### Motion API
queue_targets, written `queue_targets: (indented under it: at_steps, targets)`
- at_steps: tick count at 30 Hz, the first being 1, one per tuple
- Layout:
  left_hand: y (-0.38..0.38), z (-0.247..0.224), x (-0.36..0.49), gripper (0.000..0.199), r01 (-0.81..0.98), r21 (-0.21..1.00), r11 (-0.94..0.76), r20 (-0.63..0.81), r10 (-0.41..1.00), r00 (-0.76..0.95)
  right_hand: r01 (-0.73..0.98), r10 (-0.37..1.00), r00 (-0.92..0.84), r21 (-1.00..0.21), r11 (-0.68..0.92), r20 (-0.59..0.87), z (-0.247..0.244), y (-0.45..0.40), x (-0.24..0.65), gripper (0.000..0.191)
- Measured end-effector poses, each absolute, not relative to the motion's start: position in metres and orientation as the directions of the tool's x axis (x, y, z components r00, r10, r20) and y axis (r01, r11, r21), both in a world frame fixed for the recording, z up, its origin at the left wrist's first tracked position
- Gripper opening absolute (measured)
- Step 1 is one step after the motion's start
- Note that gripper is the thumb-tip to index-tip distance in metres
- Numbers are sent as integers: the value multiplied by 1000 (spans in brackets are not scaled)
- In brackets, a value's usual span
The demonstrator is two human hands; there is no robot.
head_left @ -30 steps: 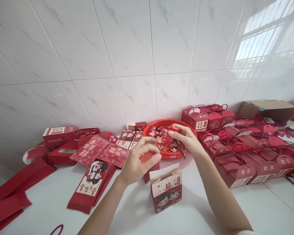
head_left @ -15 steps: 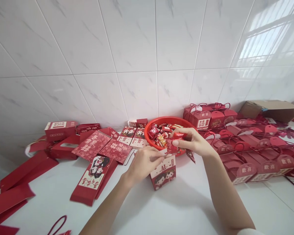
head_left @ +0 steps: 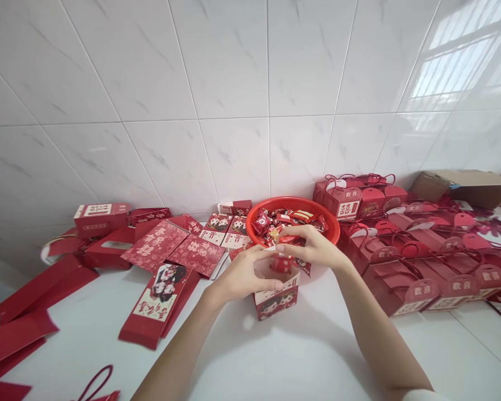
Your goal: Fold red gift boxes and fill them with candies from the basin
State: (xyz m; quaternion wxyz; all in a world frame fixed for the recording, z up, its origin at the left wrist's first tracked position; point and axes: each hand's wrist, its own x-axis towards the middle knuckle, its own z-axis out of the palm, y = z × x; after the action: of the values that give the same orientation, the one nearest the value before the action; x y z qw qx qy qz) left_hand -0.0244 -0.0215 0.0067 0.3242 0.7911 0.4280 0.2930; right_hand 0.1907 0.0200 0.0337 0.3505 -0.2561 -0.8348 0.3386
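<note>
A small red and cream gift box (head_left: 278, 303) with printed cartoon figures stands upright on the white table, its top open. My left hand (head_left: 246, 275) is closed on the box's rim at the left, thumb on the near side. Over the opening, my right hand (head_left: 315, 246) pinches red-wrapped candies (head_left: 282, 263); how many is hidden by the fingers. Part of another wrapped piece (head_left: 304, 266) hangs below the right palm. Just behind the box sits a red plastic basin (head_left: 336, 231) filled with wrapped candies (head_left: 284, 218).
Rows of red handled gift boxes (head_left: 417, 289) cover the right side, with a cardboard box (head_left: 480, 184) behind them. On the left lie flattened red boxes (head_left: 150, 312) and folded cartons (head_left: 102, 218). A tiled wall (head_left: 234, 156) rises behind the table.
My right hand has moved left and down, bringing the candies to the box's opening. My left hand has shifted its grip, and the box top now shows open between the hands.
</note>
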Motion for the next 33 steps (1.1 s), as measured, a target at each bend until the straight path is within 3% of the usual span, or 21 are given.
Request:
queue_targets:
  at_steps: [7, 12, 22, 33]
  targets:
    - [-24, 9, -22, 57, 466, 800, -377, 153, 880, 450, 178, 676, -548, -721, 670, 493, 25, 17, 172, 34]
    - [-26, 10, -21, 53, 471, 813, -343, 125, 892, 435, 358, 679, -453, -579, 732, 578, 16, 16, 158, 38]
    - [-28, 13, -18, 56, 455, 868, -201, 4, 918, 396, 448, 707, -422, -547, 707, 568, 12, 9, 146, 41]
    - [-25, 7, -21, 49, 478, 826, -299, 96, 909, 405, 198, 630, -555, -650, 734, 542, 20, 10, 156, 38]
